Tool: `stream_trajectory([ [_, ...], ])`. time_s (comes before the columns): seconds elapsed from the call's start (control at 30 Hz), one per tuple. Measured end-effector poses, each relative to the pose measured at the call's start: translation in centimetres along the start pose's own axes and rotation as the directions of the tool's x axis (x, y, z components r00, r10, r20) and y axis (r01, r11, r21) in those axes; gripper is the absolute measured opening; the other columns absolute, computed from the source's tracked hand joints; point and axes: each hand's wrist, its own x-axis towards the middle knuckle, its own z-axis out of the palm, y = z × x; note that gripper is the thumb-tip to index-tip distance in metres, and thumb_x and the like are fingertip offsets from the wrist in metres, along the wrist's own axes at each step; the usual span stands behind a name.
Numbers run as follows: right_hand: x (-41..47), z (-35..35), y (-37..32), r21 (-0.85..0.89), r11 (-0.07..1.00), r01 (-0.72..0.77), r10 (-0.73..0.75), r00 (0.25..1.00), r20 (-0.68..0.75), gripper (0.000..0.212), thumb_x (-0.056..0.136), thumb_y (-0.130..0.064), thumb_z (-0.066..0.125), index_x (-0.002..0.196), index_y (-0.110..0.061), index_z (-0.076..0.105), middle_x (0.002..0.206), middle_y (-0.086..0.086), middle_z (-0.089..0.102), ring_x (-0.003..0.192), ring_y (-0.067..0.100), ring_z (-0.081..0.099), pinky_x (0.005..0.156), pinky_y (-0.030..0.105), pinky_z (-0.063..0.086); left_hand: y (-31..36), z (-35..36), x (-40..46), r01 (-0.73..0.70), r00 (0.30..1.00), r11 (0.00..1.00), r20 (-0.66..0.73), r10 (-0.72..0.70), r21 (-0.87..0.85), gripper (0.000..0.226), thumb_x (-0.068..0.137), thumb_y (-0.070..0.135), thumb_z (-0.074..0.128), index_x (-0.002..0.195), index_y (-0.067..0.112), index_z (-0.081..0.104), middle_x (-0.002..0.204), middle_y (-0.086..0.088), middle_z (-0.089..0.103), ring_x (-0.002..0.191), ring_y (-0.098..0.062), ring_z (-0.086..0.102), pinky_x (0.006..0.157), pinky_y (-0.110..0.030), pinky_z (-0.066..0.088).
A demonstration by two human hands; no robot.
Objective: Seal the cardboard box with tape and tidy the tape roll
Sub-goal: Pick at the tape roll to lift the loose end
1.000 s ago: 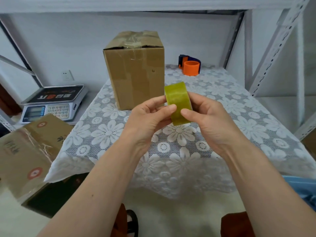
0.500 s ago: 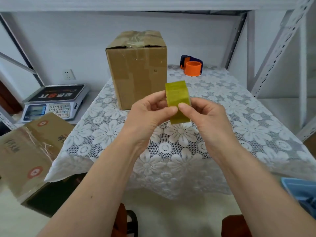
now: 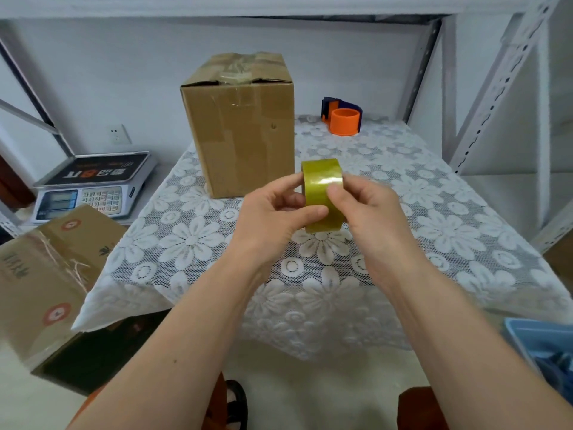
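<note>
Above the near half of a table (image 3: 465, 212) covered with a white lace flower-pattern cloth, both bare hands hold a roll of yellowish clear packing tape (image 3: 322, 193) up in the air, set on edge so its broad outer band faces the camera. The left hand (image 3: 273, 212) grips the roll from the left, its thumb laid across the lower front of the band and its fingers curled behind. The right hand (image 3: 369, 206) closes on the roll from the right, with its thumb tip pressed on the band's face near the upper right edge, beside a bright glare streak; whether a loose tape end is pinched there cannot be told. Behind the roll, toward the far left of the table, stands an upright cardboard box (image 3: 238, 128), its top flaps closed with crumpled clear tape across the seam and older tape strips down its front. At the far end of the table, well apart from the box, sits an orange and dark blue tape dispenser (image 3: 342, 119). Left of the table, a digital weighing scale (image 3: 93, 184) rests on a lower shelf, and a printed carton (image 3: 46, 274) lies tilted in front of it. A blue bin (image 3: 545, 346) shows at the lower right edge.
</note>
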Motion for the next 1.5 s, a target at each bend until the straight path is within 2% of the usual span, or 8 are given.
stream_trajectory([
  [0.3,-0.4,0.4,0.9,-0.377,0.906,0.191,-0.187,0.981,0.048,0.023,0.096,-0.028,0.041,0.093,-0.018,0.061,0.087,0.000,0.062,0.093,0.024,0.054,0.080,0.039,0.044,0.9,-0.9,-0.2,-0.004,0.987,1.000,0.159,0.006,-0.018,0.047,0.081,-0.012,0.064,0.122,0.012,0.064,0.110,-0.011,0.072,0.096,-0.020,0.070,0.079,-0.026,0.055],
  [0.43,-0.6,0.7,0.4,-0.140,0.985,0.098,-0.108,0.992,-0.060,0.026,0.092,-0.030,0.055,0.084,-0.008,0.066,0.075,0.003,0.062,0.068,0.006,0.053,0.062,0.020,0.043,1.0,-0.7,-0.5,-0.048,0.991,0.999,0.125,0.045,0.023,0.050,0.076,-0.011,0.068,0.117,0.017,0.066,0.098,-0.016,0.074,0.090,-0.025,0.072,0.082,-0.030,0.057],
  [0.53,-0.6,0.5,0.2,0.034,0.999,0.030,-0.025,0.992,-0.120,0.031,0.091,-0.032,0.058,0.080,-0.005,0.069,0.076,0.013,0.068,0.069,0.015,0.058,0.064,0.025,0.047,1.0,-0.2,-0.6,-0.051,0.993,0.998,0.108,0.047,0.035,0.047,0.074,-0.010,0.071,0.114,0.015,0.068,0.094,-0.017,0.075,0.089,-0.027,0.072,0.084,-0.034,0.058],
  [0.8,-0.6,0.0,-0.5,0.000,0.999,0.050,-0.050,0.998,-0.046,0.024,0.096,-0.024,0.049,0.085,-0.027,0.070,0.080,-0.007,0.068,0.070,-0.005,0.057,0.062,0.010,0.047,0.8,0.0,0.0,0.099,0.995,0.977,0.028,-0.096,-0.188,0.036,0.071,-0.008,0.072,0.105,0.003,0.070,0.088,-0.012,0.074,0.075,-0.018,0.072,0.067,-0.026,0.058],
  [0.93,-0.8,-0.2,-0.6,-0.038,0.998,0.053,-0.052,0.998,0.036,0.023,0.097,-0.020,0.047,0.095,-0.025,0.070,0.095,0.004,0.071,0.084,0.011,0.061,0.074,0.024,0.051,0.8,-0.2,0.0,0.152,0.988,0.954,0.029,-0.150,-0.257,0.045,0.065,0.000,0.074,0.110,0.000,0.068,0.093,-0.014,0.073,0.080,-0.021,0.072,0.074,-0.031,0.060],
  [1.27,-0.5,-0.1,-0.4,0.016,0.996,0.085,-0.086,0.972,0.217,0.030,0.095,-0.005,0.046,0.115,-0.019,0.065,0.103,0.000,0.071,0.094,0.008,0.065,0.073,0.012,0.049,0.6,-0.8,0.0,0.214,0.971,0.911,-0.023,-0.237,-0.352,0.031,0.067,0.013,0.072,0.097,0.006,0.072,0.088,-0.011,0.076,0.079,-0.020,0.073,0.072,-0.029,0.060],
  [1.37,-0.8,0.6,-0.3,0.012,0.998,0.056,-0.057,0.993,0.107,0.020,0.095,-0.014,0.050,0.101,-0.017,0.068,0.091,0.001,0.070,0.081,0.007,0.061,0.066,0.015,0.049,0.7,-0.7,0.0,0.222,0.964,0.896,-0.050,-0.260,-0.384,0.023,0.076,0.013,0.071,0.096,0.003,0.070,0.082,-0.009,0.076,0.072,-0.018,0.073,0.062,-0.026,0.059],
  [1.5,-1.0,1.5,0.1,0.052,0.998,-0.020,0.023,0.998,-0.055,0.032,0.092,-0.033,0.056,0.089,-0.003,0.066,0.083,0.019,0.065,0.072,0.017,0.056,0.067,0.034,0.049,0.7,0.1,-0.2,0.210,0.969,0.902,-0.039,-0.242,-0.376,0.050,0.061,0.016,0.076,0.106,-0.005,0.067,0.093,-0.015,0.074,0.082,-0.023,0.072,0.076,-0.033,0.060],
])
